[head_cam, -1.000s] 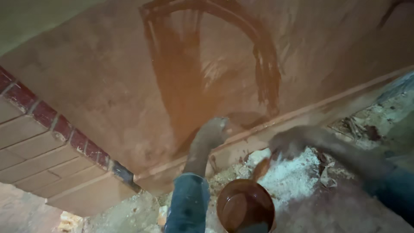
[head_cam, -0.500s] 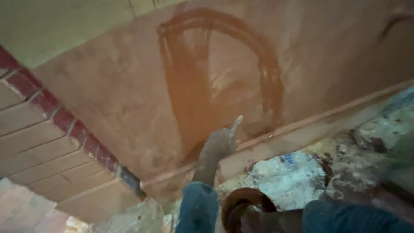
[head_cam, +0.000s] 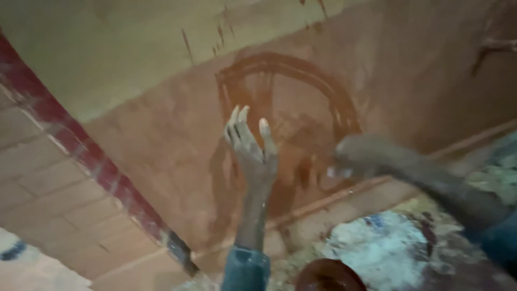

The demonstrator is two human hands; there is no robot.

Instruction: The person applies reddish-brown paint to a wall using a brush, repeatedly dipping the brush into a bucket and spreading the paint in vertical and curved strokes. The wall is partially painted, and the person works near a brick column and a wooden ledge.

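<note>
Two bare hands are hovering at the wet arch smear (head_cam: 301, 108): left hand (head_cam: 252, 148) spread, right hand (head_cam: 358, 156) blurred, grip unclear; drips are probably risking streaks.

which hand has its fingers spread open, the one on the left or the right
The left hand, raised upright before the dark wet arch-shaped smear on the reddish wall. Its fingers are splayed, while the right hand looks blurred and curled.

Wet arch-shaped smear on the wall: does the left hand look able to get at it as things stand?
Probably yes. The left hand is raised with fingers spread right in front of the wet arch-shaped smear on the wall, and nothing shows between them. Whether it touches cannot be told.
</note>
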